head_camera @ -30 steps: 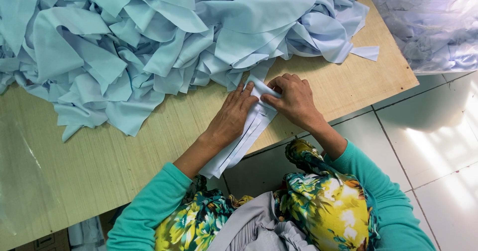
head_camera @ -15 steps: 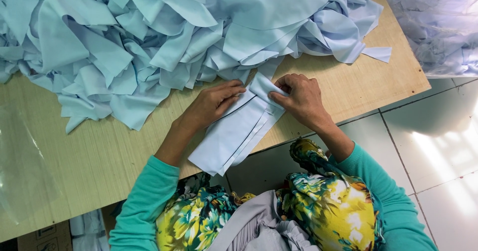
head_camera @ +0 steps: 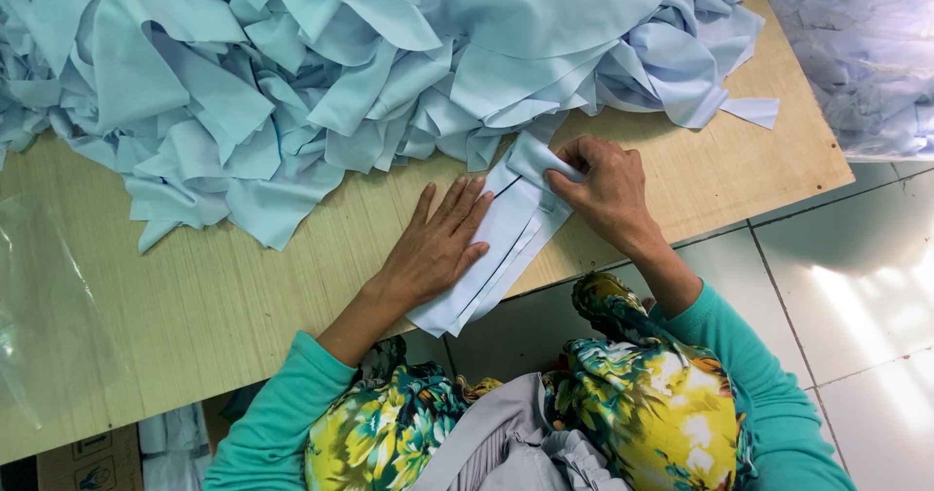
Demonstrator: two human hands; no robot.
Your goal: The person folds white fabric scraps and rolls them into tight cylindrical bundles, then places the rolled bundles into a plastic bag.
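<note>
A small stack of pale blue fabric strips [head_camera: 506,243] lies slanted across the near edge of the wooden table [head_camera: 195,306], its lower end hanging past the edge. My left hand [head_camera: 438,243] rests flat on the stack's left side, fingers spread. My right hand [head_camera: 603,189] pinches the folded upper end of the top strip. Behind both hands a big heap of pale blue fabric pieces [head_camera: 321,72] covers the far part of the table.
A clear plastic bag of more pale fabric [head_camera: 856,53] sits at the upper right beyond the table's end. Clear plastic sheeting [head_camera: 49,306] lies at the left. White floor tiles [head_camera: 856,296] show at the right. A cardboard box [head_camera: 88,457] stands under the table.
My left hand has slid down and left along the stack and now lies flat on it. My right hand stays at the upper end, folding the top strip over.
</note>
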